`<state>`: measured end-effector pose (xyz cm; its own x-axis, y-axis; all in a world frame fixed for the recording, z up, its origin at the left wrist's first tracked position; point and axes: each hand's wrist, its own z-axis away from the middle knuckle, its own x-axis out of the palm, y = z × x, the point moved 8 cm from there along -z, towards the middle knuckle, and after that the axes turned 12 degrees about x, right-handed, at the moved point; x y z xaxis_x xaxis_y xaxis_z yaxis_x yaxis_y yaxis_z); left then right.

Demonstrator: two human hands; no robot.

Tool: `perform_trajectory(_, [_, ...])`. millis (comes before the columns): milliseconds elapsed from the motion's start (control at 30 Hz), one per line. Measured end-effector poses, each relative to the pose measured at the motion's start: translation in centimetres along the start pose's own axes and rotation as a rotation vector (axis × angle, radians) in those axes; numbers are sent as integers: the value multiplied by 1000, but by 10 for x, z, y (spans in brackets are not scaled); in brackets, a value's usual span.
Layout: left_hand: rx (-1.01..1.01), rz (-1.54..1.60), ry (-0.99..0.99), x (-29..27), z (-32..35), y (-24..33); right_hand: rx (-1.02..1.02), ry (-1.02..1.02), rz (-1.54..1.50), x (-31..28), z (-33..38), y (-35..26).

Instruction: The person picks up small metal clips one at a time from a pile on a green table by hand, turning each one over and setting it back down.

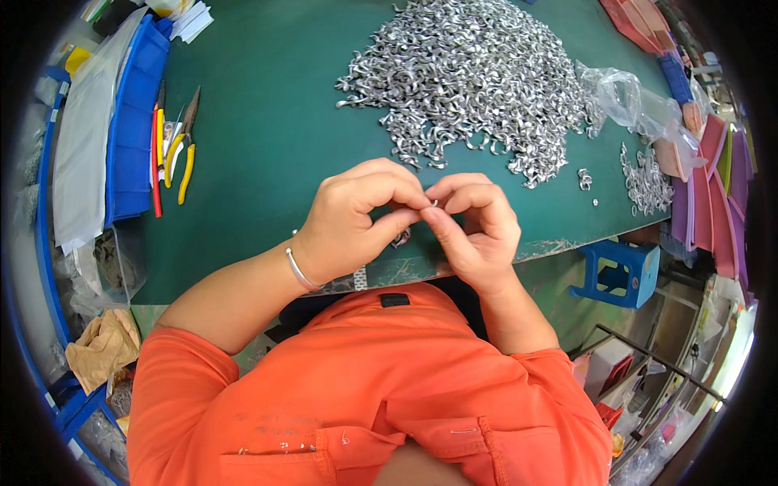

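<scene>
Nearest us was the orange shirt (365, 405), filling the lower part of the view, with both forearms rising from it toward the edge of the green table (267, 146). Our left hand (356, 223) and right hand (478, 227) met just above that near edge, fingertips pressed together around a small silver metal piece (433, 203); both hands were curled and pinching it between thumb and forefinger, the left wearing a thin silver bangle (298, 271) at the wrist. A second small metal piece (401, 238) showed just under the left thumb, whether held or lying on the table we could not tell.

Farther back lay a large heap of the same metal pieces (470, 73), a crumpled clear plastic bag (640, 105) to its right, and a smaller scatter of pieces (646, 178) near the right edge. Pliers with yellow handles (185, 146) lay at the left, beside a blue bin (134, 121).

We judged the main risk to be a slip: the piece was tiny and gripped only at the fingertips, right over the table's edge, so a twist with uneven pressure could flick it into our lap or onto the floor. Its curled ends might also nick a finger.
</scene>
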<state>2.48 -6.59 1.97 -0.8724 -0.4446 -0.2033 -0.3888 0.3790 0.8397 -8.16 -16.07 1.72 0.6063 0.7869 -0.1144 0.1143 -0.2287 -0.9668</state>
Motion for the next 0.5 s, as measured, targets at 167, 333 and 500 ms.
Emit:
perform_trajectory(167, [-73, 37, 93, 0, 0, -3, -224, 34, 282, -14, -4, -23])
perform_trajectory(333, [-186, 58, 124, -8, 8, -10, -448, 608, 470, -153, -62, -42])
perform_trajectory(500, [-171, 93, 114, -5, 6, -14, -133, 766, 807, -259, -108, -26])
